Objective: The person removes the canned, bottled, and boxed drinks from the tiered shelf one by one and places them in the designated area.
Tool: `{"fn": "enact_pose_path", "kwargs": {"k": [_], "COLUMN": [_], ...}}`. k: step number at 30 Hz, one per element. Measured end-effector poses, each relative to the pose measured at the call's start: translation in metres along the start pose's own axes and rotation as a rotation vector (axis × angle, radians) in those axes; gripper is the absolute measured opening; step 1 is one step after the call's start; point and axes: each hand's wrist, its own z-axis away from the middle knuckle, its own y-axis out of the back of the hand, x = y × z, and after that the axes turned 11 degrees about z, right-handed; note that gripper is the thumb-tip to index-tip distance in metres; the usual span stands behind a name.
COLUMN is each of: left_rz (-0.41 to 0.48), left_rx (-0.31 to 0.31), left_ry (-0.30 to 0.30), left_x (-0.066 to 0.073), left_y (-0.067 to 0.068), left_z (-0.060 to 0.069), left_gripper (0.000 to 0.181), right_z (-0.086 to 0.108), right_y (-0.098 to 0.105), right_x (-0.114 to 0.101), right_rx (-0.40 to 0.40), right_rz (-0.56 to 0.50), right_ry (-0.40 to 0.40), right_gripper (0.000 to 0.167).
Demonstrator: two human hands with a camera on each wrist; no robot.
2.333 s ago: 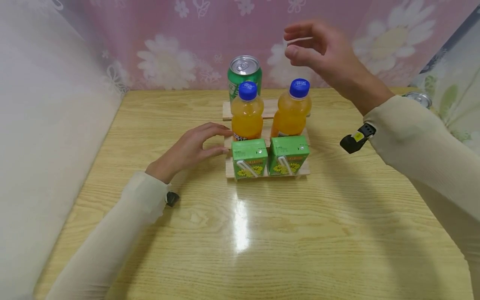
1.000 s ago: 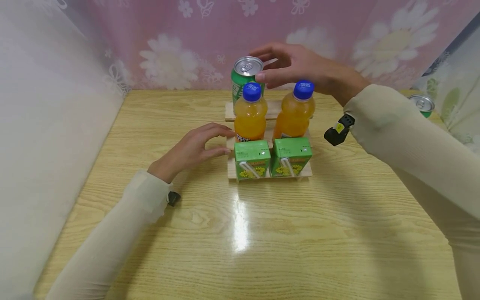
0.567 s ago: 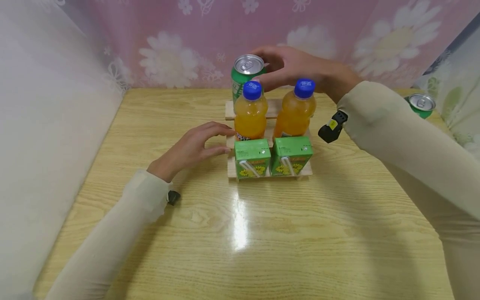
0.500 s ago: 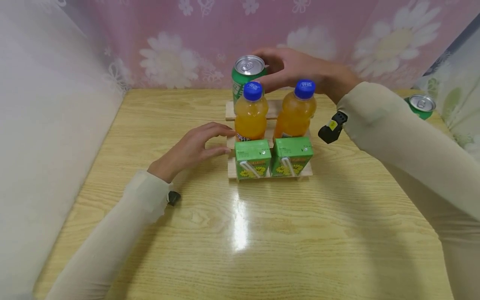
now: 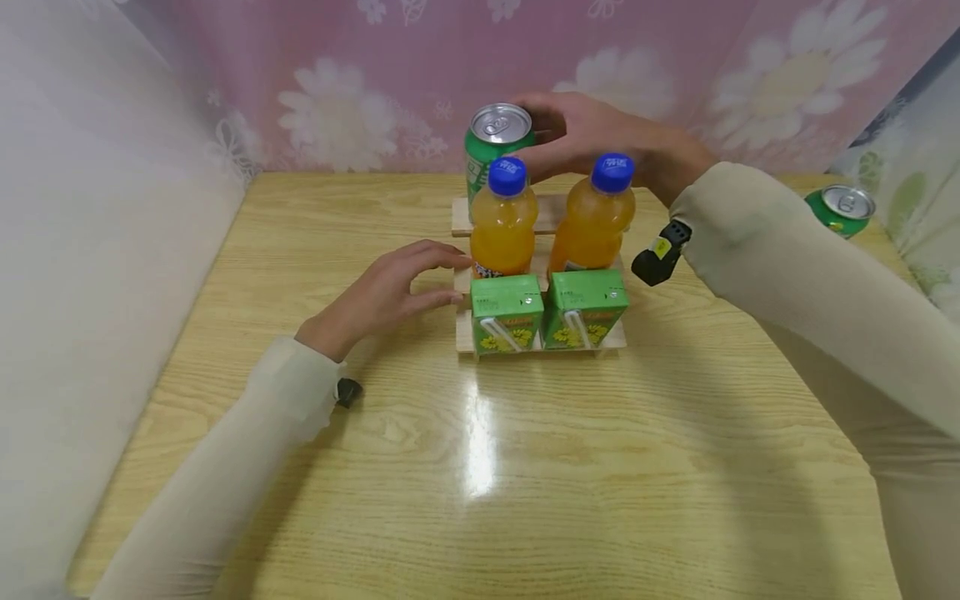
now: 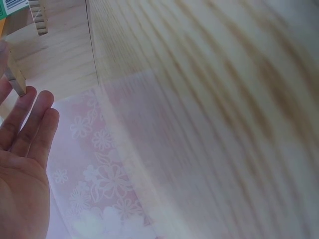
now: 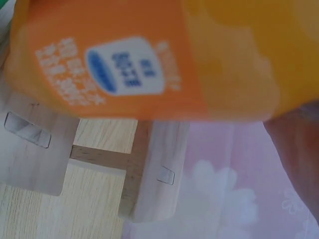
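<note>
A stepped wooden rack [image 5: 551, 210] bears drinks on its tiers. On the back tier, at the left, stands a green can [image 5: 480, 155], and my right hand [image 5: 592, 137] grips it from the right side. Two orange bottles [image 5: 501, 233] with blue caps stand on the middle tier, and two green juice boxes [image 5: 506, 296] on the front one. My left hand [image 5: 378, 292] touches the rack's left side with thumb and fingertips; the left wrist view shows its fingers [image 6: 37, 127] fairly straight at a slat end. An orange bottle [image 7: 164, 59] hides most of the right hand in the right wrist view.
Another green can [image 5: 836, 212] stands at the table's back right, partly behind the right sleeve. A pink floral curtain [image 5: 420, 67] hangs along the back edge of the wooden table [image 5: 420, 500]. White cloth [image 5: 97, 250] borders the left side.
My right hand has come down and left from above the right bottle to the green can and now grips it. The left hand has stayed at the rack.
</note>
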Motion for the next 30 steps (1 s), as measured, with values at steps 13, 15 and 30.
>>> {"fn": "enact_pose_path", "kwargs": {"k": [13,15,30], "left_rz": [0.006,0.010,0.009], "left_rx": [0.000,-0.001,0.003], "left_ry": [0.003,0.001,-0.005], "left_x": [0.000,0.001,-0.001], "left_y": [-0.002,-0.003,-0.003], "left_z": [0.003,0.004,0.002], "left_gripper": [0.046,0.047,0.047], "right_z": [0.004,0.006,0.032], "right_y": [-0.001,0.000,0.019], "right_x": [0.003,0.004,0.011], "right_rx": [0.112,0.147,0.404], "right_rz": [0.008,0.034,0.103], "right_ry": [0.010,-0.012,-0.089], "right_gripper": [0.062,0.061,0.067]}}
